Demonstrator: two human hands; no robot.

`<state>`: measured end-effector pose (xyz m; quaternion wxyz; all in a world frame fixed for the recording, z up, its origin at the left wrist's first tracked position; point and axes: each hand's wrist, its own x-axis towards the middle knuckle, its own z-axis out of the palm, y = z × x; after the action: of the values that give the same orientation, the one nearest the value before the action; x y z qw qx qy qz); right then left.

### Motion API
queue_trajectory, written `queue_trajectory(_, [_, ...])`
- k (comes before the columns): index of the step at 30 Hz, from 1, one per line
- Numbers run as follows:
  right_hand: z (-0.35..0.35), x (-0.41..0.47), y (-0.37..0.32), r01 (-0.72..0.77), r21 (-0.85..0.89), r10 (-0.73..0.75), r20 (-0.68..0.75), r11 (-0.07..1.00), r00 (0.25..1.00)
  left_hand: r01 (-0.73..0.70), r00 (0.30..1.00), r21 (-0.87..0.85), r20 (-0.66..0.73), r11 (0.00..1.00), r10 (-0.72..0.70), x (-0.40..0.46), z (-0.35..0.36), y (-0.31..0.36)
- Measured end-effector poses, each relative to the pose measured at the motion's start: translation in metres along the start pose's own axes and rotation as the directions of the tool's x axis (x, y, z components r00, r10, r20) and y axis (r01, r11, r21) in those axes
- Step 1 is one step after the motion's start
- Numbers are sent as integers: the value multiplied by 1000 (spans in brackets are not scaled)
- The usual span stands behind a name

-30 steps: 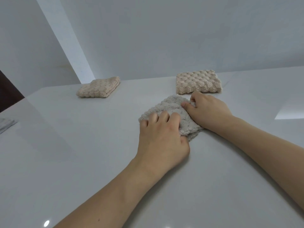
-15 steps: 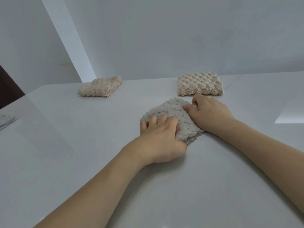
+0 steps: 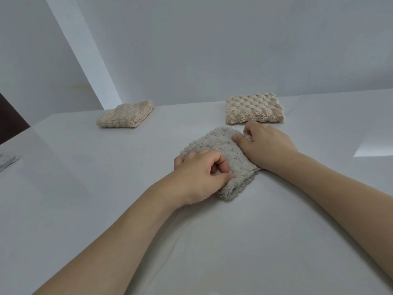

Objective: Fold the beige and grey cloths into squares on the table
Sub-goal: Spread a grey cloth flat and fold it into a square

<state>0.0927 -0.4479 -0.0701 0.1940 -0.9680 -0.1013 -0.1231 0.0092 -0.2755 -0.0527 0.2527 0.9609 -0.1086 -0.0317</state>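
Observation:
A folded grey cloth (image 3: 221,145) with a bumpy pile lies in the middle of the white table (image 3: 106,177). My left hand (image 3: 200,177) sits on its near left corner, fingers curled, thumb and fingers pinching the near edge. My right hand (image 3: 265,145) is on its right side, fingers curled over the far right edge and thumb pressed on top. Two beige cloths lie folded into squares farther back: one (image 3: 254,108) just beyond my right hand, the other (image 3: 125,117) at the far left by the wall.
A white wall rises right behind the table's far edge. At the left edge of the table lies a small grey-white object (image 3: 7,161), partly cut off. A dark opening (image 3: 10,122) shows beyond the table's left corner.
My left hand has slid back toward the cloth's near edge and its fingers have curled from lying on top into a pinch. The right hand has stayed on the right edge.

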Motion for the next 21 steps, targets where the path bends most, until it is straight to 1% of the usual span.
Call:
queue_trajectory(7, [-2,-1,-1,6,5,-6,-6,1000,1000,-13,995,41,96,999,9,-4,-5,1])
queue_trajectory(9, [0,-1,-1,6,6,-6,-6,1000,1000,-25,988,88,153,996,11,-6,-6,1])
queue_trajectory(12, [-1,-1,-1,2,21,-2,-6,1000,1000,-53,979,168,201,984,19,-7,-9,4])
queue_trajectory(13, [-2,-1,-1,2,24,-2,-5,1000,1000,-49,978,173,210,984,12,-8,-10,6])
queue_trajectory(14, [-2,-1,0,2,24,-2,-4,1000,1000,-21,979,137,205,990,-7,-7,-10,8])
queue_trajectory(15, [-2,-1,0,2,22,-2,-1,1000,1000,22,986,55,167,998,-31,-6,-9,9])
queue_trajectory(16, [-2,-1,0,0,19,0,1,1000,1000,62,995,-47,83,997,-58,-5,-7,11])
queue_trajectory(17, [-2,-2,1,-1,18,1,1,1000,1000,79,995,-108,-48,991,-85,-2,-3,10])
queue_trajectory(18, [-2,-1,1,1,18,-1,0,1000,1000,70,974,-81,-212,994,-86,-1,3,8])
queue_trajectory(19, [-1,-2,0,6,17,-6,-1,1000,1000,69,943,12,-328,998,-61,0,9,6])
queue_trajectory(20, [-1,-2,0,9,16,-9,-2,1000,1000,68,937,117,-348,991,-23,1,15,5])
queue_trajectory(21, [-1,-2,0,10,15,-10,-5,1000,1000,67,959,215,-284,974,-4,2,20,3])
